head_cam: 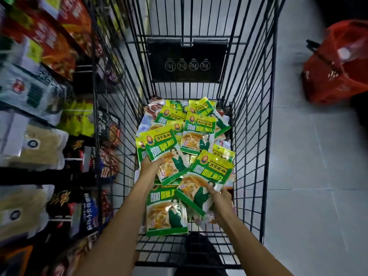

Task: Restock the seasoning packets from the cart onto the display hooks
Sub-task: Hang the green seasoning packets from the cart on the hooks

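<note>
Packets [185, 136] of green-and-yellow seasoning lie heaped loose in the bottom of the wire cart [253, 116]. My left hand [148, 166] is closed on the lower edge of one packet [163, 154], and my right hand [220, 198] pinches another packet [205, 178] by its lower corner. I judge them light, thin and glossy, likely to slide and flop. Better to hold near the top seam, where a hang hole would sit; I cannot make it out. The display shelves [39, 116] stand to my left, blurred.
</note>
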